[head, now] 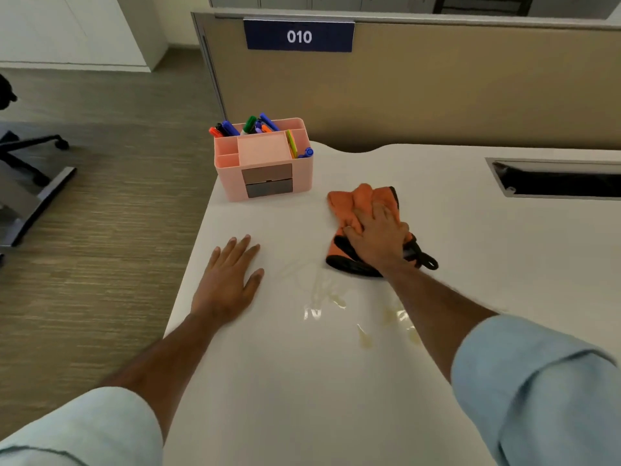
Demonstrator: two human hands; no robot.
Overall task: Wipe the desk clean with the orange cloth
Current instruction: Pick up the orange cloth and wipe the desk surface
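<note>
1. Orange cloth [351,205] with black trim lies bunched on the white desk [336,381], just right of a pink organizer [265,163].
2. I see my right hand [378,237] pressed palm-down on the cloth, fingers spread flat, pinning it rather than gripping it.
3. My left hand [230,280] rests flat and open on the desk near its left edge, holding nothing.
4. Pale wet streaks [336,301] sit between my forearms, nearer me than the cloth; they look like spilled liquid, though blur makes that uncertain.
5. Coloured markers [248,124] stand in the organizer's back compartment.
6. A blue sign reading 010 [299,36] hangs on the beige partition [470,89] behind.
</note>
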